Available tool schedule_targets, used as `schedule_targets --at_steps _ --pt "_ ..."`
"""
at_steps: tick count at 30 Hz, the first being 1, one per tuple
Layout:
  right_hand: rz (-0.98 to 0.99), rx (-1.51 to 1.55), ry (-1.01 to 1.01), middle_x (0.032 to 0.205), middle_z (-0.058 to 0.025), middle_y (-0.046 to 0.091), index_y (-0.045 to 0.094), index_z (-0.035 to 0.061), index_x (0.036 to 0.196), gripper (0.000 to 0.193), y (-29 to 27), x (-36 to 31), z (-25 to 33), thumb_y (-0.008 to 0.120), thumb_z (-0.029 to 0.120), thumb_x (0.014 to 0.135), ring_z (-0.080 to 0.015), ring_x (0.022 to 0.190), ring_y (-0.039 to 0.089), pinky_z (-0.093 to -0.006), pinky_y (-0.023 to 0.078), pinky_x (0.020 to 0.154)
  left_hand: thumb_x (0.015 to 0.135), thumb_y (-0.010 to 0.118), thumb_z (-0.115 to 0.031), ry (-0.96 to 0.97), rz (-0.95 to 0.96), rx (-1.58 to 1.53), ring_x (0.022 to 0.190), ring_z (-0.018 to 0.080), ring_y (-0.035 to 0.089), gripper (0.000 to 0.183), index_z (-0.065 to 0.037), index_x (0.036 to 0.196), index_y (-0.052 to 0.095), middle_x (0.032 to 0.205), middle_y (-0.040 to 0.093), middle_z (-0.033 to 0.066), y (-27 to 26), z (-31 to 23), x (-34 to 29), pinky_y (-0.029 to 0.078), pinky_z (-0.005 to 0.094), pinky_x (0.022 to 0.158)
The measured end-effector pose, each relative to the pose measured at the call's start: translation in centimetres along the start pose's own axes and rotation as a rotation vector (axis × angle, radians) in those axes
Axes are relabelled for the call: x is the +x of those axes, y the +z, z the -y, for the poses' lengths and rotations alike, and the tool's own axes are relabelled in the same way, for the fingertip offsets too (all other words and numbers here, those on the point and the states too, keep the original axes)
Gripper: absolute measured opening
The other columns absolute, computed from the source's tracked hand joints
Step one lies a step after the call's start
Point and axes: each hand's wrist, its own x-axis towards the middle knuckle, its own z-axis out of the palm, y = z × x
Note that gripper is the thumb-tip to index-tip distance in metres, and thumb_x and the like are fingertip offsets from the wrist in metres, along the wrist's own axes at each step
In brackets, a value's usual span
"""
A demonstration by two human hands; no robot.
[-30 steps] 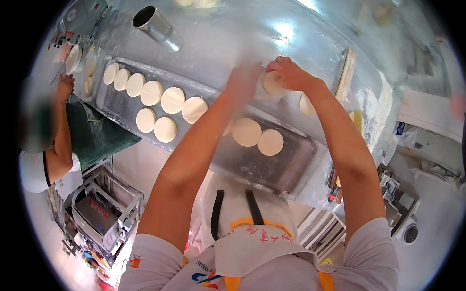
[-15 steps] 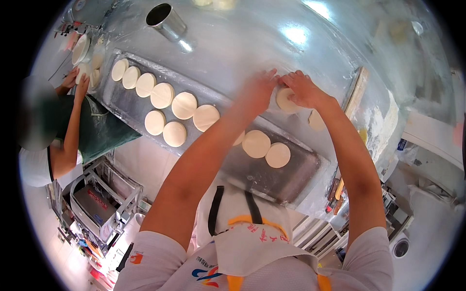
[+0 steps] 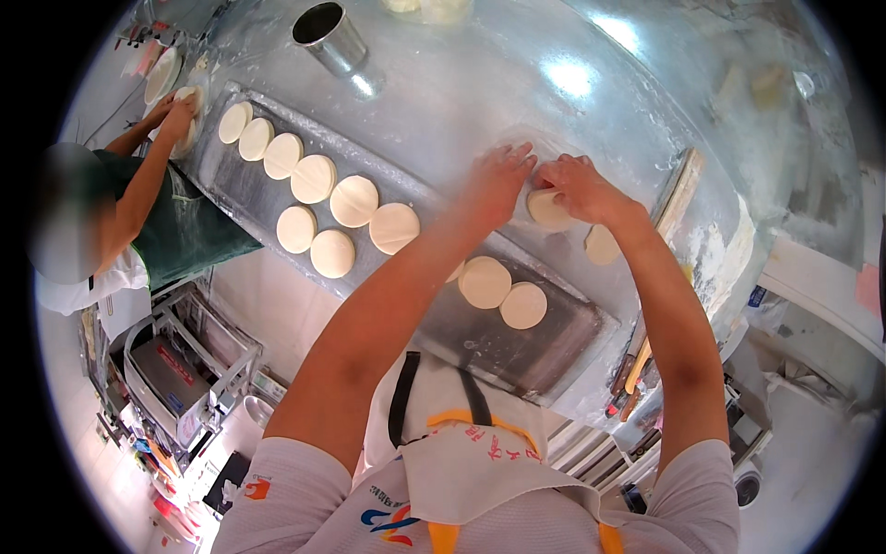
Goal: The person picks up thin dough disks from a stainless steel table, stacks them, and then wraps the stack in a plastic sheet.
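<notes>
1. Head view, place: dough disc (image 3: 550, 210) flat on the bench (image 3: 434, 120), just beyond the far edge of the tray (image 3: 544, 353), toward the right, partly covered from the right
2. Head view, right hand (image 3: 574, 183): over the far right part of the dough disc, fingers bent and close together, apparently touching; cannot tell from this angle how firmly closed
3. Head view, left hand (image 3: 504, 183): just left of the dough disc, fingers bent and slightly apart, near the fingertips of the right hand; underside hidden, so cannot tell about any grip
4. Head view, around: tray discs (image 3: 394, 228) in the tray, to the left and near side; second disc (image 3: 603, 245) to the right, beside the right forearm; steel cup (image 3: 330, 39) far left; wooden bar (image 3: 679, 192) farther right
5. Head view, handling: probably light, soft and easily dented, perhaps a little slippery if floured; best taken low by the rim from opposite sides, with spread fingers and little pinch
6. Head view, against half a second ago: right hand still at the dough disc, left hand still beside; same layout of tray discs; slight shift of the whole scene; co-worker's hands (image 3: 179, 120) now farther off, over pale dough at the far left
</notes>
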Motion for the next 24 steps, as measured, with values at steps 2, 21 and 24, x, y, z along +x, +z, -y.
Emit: schedule_targets --at_steps 2,21,24 --pt "0.013 0.175 -0.083 0.112 -0.0084 0.067 0.07 0.0089 0.114 0.033 -0.2 -0.4 -0.7 0.065 -0.005 0.085 -0.0326 0.117 0.061 -0.0486 0.048 0.099 0.08 0.082 -0.003 0.026 -0.025 -0.002 0.157 0.0351 0.04 0.092 -0.017 0.163 0.046 0.176 0.036 0.0044 0.2 0.1 -0.2 0.039 0.058 0.12" --pt "-0.437 0.466 0.261 0.11 -0.0119 0.077 0.075 0.0042 0.12 0.022 6.6 -11.0 6.6 0.073 0.016 0.102 -0.0244 0.09 0.071 -0.0357 0.057 0.087 0.094 0.075 -0.007 0.03 -0.48 -0.324 0.128 0.0396 0.063 0.044 -0.004 0.137 0.066 0.14 0.067 0.0193 -4.2 -3.5 -7.6 0.053 0.0469 0.106" --pt "-0.428 0.478 0.216 0.127 -0.0137 0.071 0.071 0.0062 0.129 0.029 12.7 -13.3 9.3 0.072 0.014 0.101 -0.031 0.115 0.065 -0.0424 0.053 0.101 0.102 0.071 -0.011 -0.307 -0.339 -0.429 0.097 0.0287 0.072 0.019 -0.002 0.119 0.073 0.111 0.075 0.0153 -5.7 -6.6 -16.4 0.058 0.0392 0.087"
